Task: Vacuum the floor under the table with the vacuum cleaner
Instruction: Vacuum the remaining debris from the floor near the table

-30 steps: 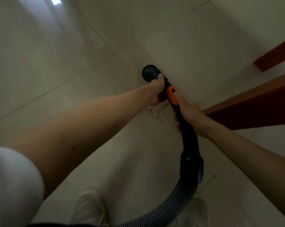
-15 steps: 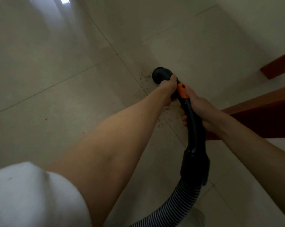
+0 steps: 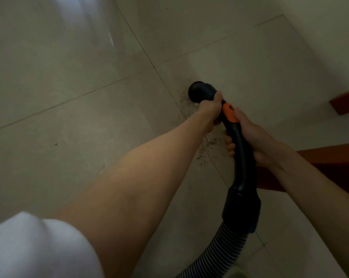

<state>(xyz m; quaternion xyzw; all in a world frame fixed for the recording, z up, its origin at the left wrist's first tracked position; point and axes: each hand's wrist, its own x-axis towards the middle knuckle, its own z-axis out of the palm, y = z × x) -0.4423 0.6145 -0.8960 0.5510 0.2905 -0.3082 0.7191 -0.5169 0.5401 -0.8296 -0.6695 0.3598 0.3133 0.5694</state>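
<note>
A black vacuum cleaner handle (image 3: 241, 163) with an orange button (image 3: 230, 112) runs from a ribbed hose (image 3: 213, 255) at the bottom up to a round black nozzle end (image 3: 199, 90) held low over the pale tiled floor (image 3: 79, 117). My left hand (image 3: 210, 109) grips the tube just behind the nozzle. My right hand (image 3: 250, 135) grips the curved handle below the orange button. Dark crumbs of dirt (image 3: 207, 145) lie on the tile along the grout line under my hands, and a few sit beside the nozzle.
Reddish-brown wooden table parts stand at the right: a long beam (image 3: 330, 157) behind my right forearm and a shorter piece (image 3: 346, 103) above it. A pale wall (image 3: 330, 27) rises at the upper right. My white sleeve (image 3: 33, 249) fills the lower left.
The nozzle has pushed forward along the grout line past the scattered dirt, both arms stretching out with it. The view has tipped so my shoe has left the frame.
</note>
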